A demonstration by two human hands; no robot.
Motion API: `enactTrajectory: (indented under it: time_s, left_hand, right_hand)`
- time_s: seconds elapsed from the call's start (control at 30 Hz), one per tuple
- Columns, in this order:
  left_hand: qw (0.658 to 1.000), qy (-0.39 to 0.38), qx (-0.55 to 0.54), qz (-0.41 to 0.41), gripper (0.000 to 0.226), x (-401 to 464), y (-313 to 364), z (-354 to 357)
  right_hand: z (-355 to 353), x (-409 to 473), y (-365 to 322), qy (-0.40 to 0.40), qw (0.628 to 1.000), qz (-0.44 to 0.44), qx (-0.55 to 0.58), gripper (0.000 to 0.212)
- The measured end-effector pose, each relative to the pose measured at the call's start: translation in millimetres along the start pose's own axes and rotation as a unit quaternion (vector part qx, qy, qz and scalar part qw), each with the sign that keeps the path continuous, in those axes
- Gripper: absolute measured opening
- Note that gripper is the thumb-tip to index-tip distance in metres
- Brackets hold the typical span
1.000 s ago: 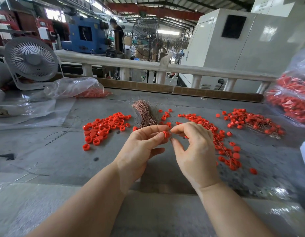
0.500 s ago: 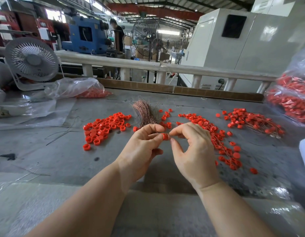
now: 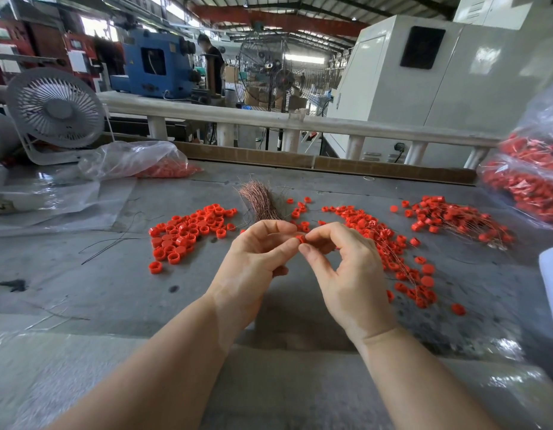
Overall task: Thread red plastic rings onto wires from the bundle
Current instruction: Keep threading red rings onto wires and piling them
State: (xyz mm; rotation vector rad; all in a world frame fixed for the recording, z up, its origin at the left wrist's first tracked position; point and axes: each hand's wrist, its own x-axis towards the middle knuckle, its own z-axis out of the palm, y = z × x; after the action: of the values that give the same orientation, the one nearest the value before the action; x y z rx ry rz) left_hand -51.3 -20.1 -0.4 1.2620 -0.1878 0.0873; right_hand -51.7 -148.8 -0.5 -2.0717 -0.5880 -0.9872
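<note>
Little has moved since the earlier frames: both hands remain raised together above the counter point(image 3: 83, 283), with the ring drawn slightly nearer the right fingers. One red ring point(image 3: 300, 238) is pinched at the fingertips of the left hand point(image 3: 256, 262), thumb and forefinger curled onto it. The right hand point(image 3: 346, 268) is curled close against it, fingertips pressed together as if on a wire; no wire can be made out there, so what it holds cannot be confirmed.

Risks are judged as follows. The ring is held only by a fingertip pinch and could be dropped among the loose rings point(image 3: 188, 234) to the left. A thin wire end could miss the hole or bend if pushed at an angle. Threaded rings point(image 3: 393, 243) lie just beside the right hand and could be snagged or dragged by the wrist.

The wire bundle point(image 3: 262, 201) is partly hidden behind the left fingers. The ring's hole is not visible. Bags of red parts point(image 3: 532, 181) are cut off at the right edge, and a white object point(image 3: 552, 277) there cannot be identified.
</note>
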Motion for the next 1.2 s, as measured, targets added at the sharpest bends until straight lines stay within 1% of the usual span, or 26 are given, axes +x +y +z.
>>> enactTrajectory:
  time_s: [0.23, 0.5, 0.6, 0.7, 0.87, 1.0, 1.1, 1.2]
  left_hand:
    - [0.997, -0.012, -0.072, -0.022, 0.015, 2.6, 0.2, 1.7]
    - [0.991, -0.029, -0.125, -0.048, 0.017, 2.9, 1.9, 0.7]
    - [0.991, -0.022, -0.123, -0.048, 0.015, 2.9, 1.0, -0.1]
    - [0.991, -0.012, -0.121, -0.047, 0.013, 3.4, -0.6, -1.0]
    - [0.993, 0.001, -0.113, -0.040, 0.010, 3.9, -1.2, -0.6]
    - [0.995, 0.021, -0.090, -0.047, 0.021, 4.5, -1.9, 1.5]
    - [0.996, 0.027, -0.073, -0.046, 0.022, 4.7, -2.8, 3.8]
    - [0.996, 0.031, -0.080, -0.040, 0.019, 4.7, -4.0, 4.7]
  right_hand:
    - [-0.9, 0.3, 1.1, 0.012, 1.000, -0.015, 0.002, 0.004]
    - [-2.1, -0.1, 4.1, 0.020, 0.999, -0.031, -0.015, 0.001]
    - [-1.6, -0.7, 5.4, 0.015, 0.999, -0.039, -0.013, 0.002]
    - [-0.6, -0.5, 6.3, 0.012, 0.999, -0.043, 0.012, 0.001]
    - [0.2, -0.6, 3.8, 0.001, 0.999, -0.036, 0.012, 0.008]
    - [-1.0, -0.1, 2.6, 0.018, 0.999, -0.028, 0.003, 0.010]
    - [-1.0, -0.6, 1.8, 0.015, 0.999, -0.028, 0.001, 0.011]
    - [-1.2, -0.1, 2.3, 0.017, 0.999, -0.029, -0.004, 0.011]
